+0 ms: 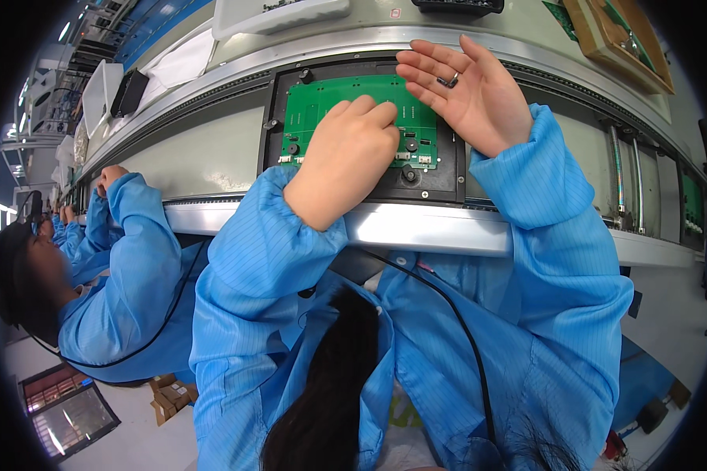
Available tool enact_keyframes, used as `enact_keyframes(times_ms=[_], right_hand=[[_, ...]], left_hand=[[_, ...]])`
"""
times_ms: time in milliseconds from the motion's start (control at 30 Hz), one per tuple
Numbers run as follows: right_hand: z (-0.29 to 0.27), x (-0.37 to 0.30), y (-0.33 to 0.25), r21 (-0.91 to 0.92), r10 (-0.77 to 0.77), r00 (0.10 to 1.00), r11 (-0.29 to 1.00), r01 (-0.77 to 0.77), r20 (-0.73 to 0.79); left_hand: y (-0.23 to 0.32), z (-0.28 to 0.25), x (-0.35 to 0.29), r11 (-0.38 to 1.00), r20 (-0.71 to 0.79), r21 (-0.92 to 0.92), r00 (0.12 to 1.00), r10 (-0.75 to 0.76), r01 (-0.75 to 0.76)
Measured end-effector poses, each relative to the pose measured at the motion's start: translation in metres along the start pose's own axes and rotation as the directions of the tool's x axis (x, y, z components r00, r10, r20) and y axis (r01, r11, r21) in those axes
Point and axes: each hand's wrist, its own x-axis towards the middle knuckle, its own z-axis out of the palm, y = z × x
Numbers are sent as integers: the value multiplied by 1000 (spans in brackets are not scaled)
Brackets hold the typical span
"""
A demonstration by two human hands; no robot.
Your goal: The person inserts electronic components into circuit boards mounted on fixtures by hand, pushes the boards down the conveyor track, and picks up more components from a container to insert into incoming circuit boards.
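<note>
Smooth green circuit board (310,102), matt black frame (446,174), glossy metal rail (432,228)

Coat's (558,345) a bright blue number with thin darker pinstripes, pretty baggy in the sleeves (247,251), and the cuffs (322,220) are all puckered and gathered around the wrists near the centre and upper right of the frame, with a bare left hand (349,149) and right hand (487,106) past them. There's a little pale snap (401,261) mid-frame and a skinny black cable (465,334) curving down right of centre. Long dark hair (326,385) hangs lower middle, plus wispy strands lower right.
</note>
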Motion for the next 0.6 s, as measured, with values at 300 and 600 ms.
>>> enact_keyframes(times_ms=[300,600], right_hand=[[-16,4,3,96,-79,951,994,52,299],[-2,3,0,5,0,1000,1000,0,30]], left_hand=[[0,3,4,999,14,-35,1000,24,-24],[-6,-2,9,987,95,-159,995,33,-18]])
